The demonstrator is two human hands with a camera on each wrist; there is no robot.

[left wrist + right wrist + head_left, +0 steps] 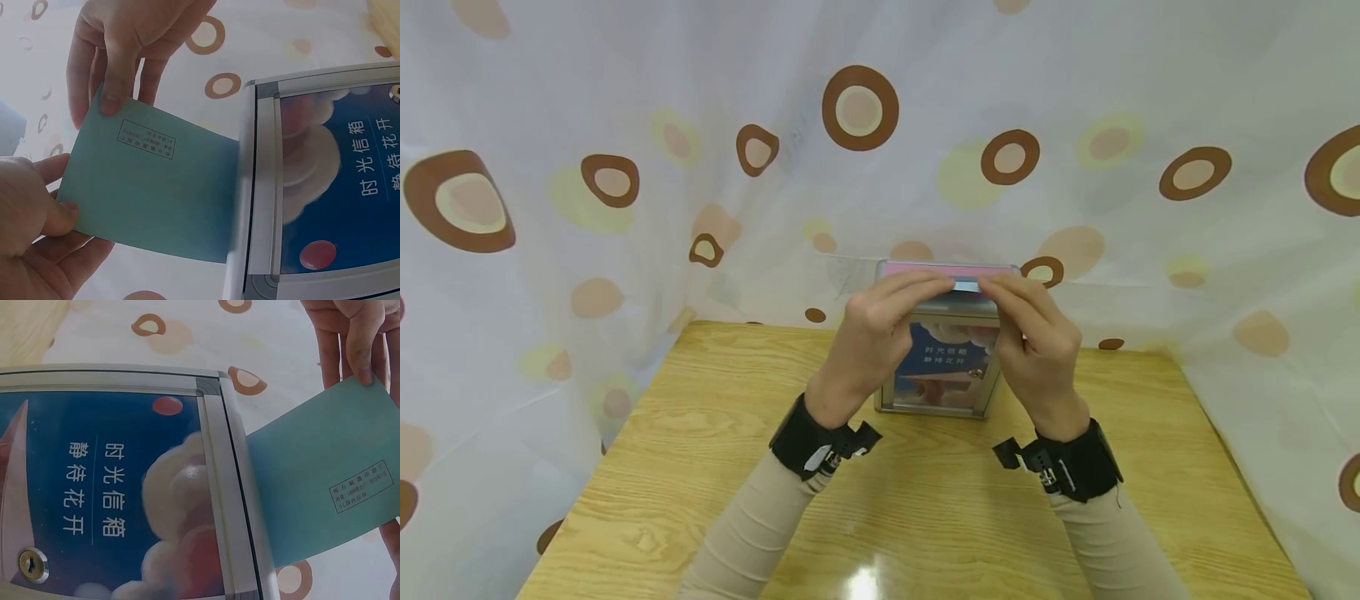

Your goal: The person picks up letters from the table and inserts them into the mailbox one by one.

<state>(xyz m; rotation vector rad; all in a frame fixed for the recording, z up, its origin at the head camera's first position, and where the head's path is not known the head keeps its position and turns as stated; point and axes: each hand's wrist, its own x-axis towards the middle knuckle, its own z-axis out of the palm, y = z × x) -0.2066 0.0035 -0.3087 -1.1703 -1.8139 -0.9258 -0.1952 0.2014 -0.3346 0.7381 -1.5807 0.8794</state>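
A pale blue-green envelope [150, 194] with a small printed box on its back enters the top of a letter box [943, 404]; its lower end is hidden there. The letter box has a silver frame and a blue picture front with white characters. My left hand [872, 329] pinches one upper corner of the envelope, thumb on the printed face and fingers behind. The other upper corner is pinched by my right hand [1037, 346], with its thumb on the same face. In the head view only a thin strip of the envelope shows between the fingertips.
The letter box stands at the back of a wood-grain table [700, 467], near a white curtain [925, 208] with brown ring patterns. A round brass lock [32, 565] sits on its front. Black straps with small cameras wrap both wrists.
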